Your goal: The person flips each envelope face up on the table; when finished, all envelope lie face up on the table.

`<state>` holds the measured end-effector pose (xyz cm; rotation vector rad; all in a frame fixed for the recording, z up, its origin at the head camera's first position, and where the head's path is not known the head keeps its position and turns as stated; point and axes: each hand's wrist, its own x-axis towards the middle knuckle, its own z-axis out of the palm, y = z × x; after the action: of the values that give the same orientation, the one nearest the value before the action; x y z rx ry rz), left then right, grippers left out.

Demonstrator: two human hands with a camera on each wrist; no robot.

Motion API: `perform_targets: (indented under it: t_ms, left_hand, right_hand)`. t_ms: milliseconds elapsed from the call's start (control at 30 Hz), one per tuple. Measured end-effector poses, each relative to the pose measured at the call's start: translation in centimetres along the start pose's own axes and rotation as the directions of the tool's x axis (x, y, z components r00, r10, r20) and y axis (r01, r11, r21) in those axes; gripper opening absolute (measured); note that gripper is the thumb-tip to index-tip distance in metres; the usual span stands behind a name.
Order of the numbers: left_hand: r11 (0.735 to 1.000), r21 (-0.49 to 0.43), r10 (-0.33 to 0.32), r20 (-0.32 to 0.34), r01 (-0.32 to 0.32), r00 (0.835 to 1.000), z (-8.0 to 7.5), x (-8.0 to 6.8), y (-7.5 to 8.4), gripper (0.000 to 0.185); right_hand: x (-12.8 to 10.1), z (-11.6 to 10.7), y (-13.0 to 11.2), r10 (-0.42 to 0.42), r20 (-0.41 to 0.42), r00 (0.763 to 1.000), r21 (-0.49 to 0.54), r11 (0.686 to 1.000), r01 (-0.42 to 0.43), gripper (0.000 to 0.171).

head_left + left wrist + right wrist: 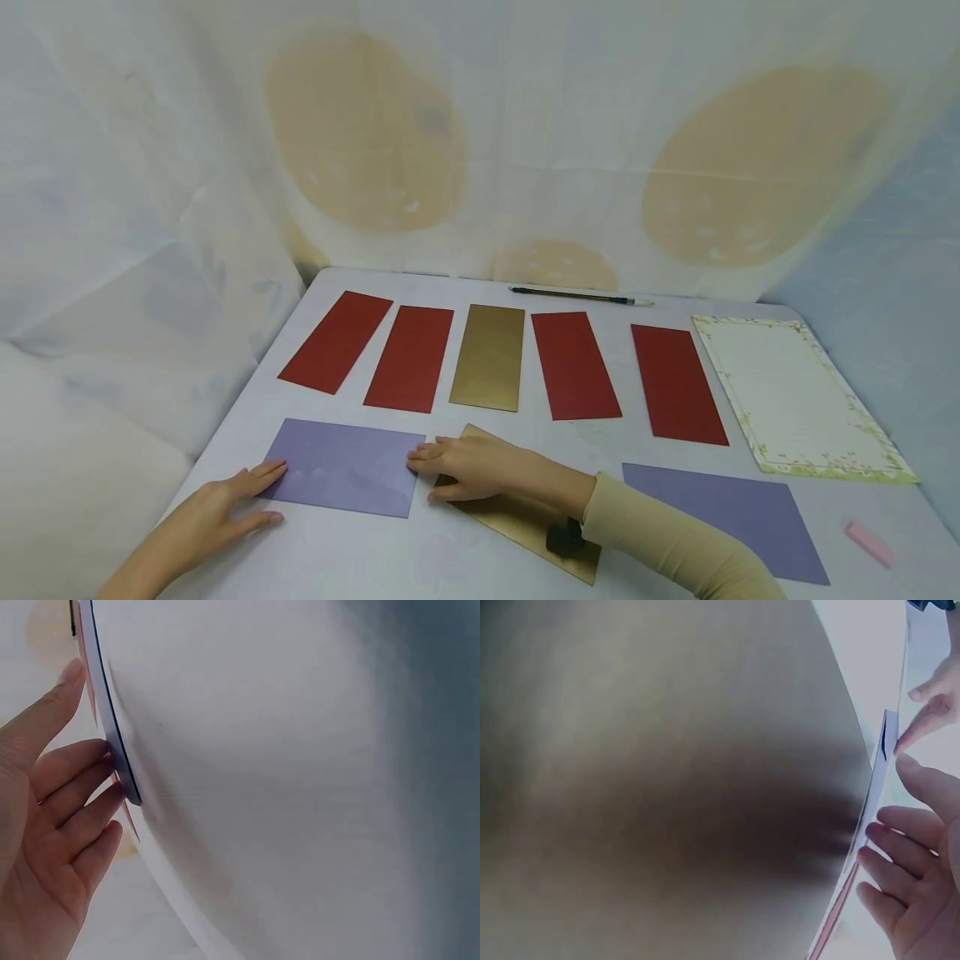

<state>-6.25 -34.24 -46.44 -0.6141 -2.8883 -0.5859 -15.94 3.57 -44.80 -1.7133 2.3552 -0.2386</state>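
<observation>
A purple rectangular card [341, 479] lies flat near the front left of the table, between both hands. At its left edge, my left hand [213, 521] rests its extended fingertips, with the thumb apart on the tabletop side. My right hand [476, 467] reaches across a gold card [513, 529], its fingers at the purple card's right edge. That gold card lies slanted and is partly hidden under the right hand and forearm. In the left wrist view, loosely straight fingers [82, 814] touch the purple card's edge [112, 720]. Gold surface [667, 735] fills most of the right wrist view.
Behind stand four-corner strips in a row: several red cards [408, 358] and a gold one [487, 358]. A brush [577, 295] lies along the back. At right are a floral-bordered sheet [802, 396], another purple card [735, 521] and a pink eraser-like block [870, 543].
</observation>
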Motion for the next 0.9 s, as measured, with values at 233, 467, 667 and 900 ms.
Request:
perform_targets:
  t_ms: [233,467,667,900]
  left_hand:
    - [0.998,-0.040,0.051,-0.032,-0.052,0.998,0.3,1.5,0.9,0.068]
    - [0.977,-0.048,0.201,-0.085,-0.206,0.976,0.9,3.4,2.6,0.071]
    - [0.960,-0.058,0.271,-0.045,-0.274,0.961,1.6,5.3,4.5,0.069]
    - [0.936,-0.050,0.350,0.024,-0.349,0.936,2.6,7.6,7.0,0.073]
  right_hand:
    - [-2.0,-1.4,0.1,0.078,-0.070,0.994,0.047,0.996,-0.075,0.056]
    - [-5.4,-1.8,0.5,0.146,-0.144,0.979,0.056,0.989,-0.140,0.057]
    - [-8.4,-1.6,0.6,0.181,-0.171,0.968,0.053,0.983,-0.174,0.059]
    - [-11.6,-1.4,0.4,0.198,-0.229,0.953,0.035,0.980,-0.195,0.060]
